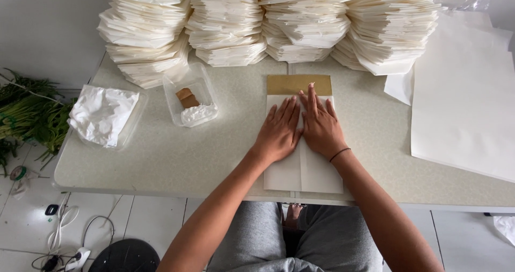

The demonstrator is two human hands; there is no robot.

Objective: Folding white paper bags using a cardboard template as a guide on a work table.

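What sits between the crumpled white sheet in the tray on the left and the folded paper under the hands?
A small clear plastic container holding white paste and a brown block, shown in the head view, between the crumpled sheet and the folded paper.

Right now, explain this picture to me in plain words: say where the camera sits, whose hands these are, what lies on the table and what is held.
There is no machine here. One camera, worn on a person's head, looks down at their own two bare hands. The left hand and the right hand both lie flat, side by side, pressing on a folded white paper sheet with a brown strip at its far end. Neither hand grips anything. The sheet rests on a pale table. At the back stand tall stacks of folded white paper. To the left are a clear tub of white paste and a tray with crumpled white material. Large flat white sheets lie on the right.
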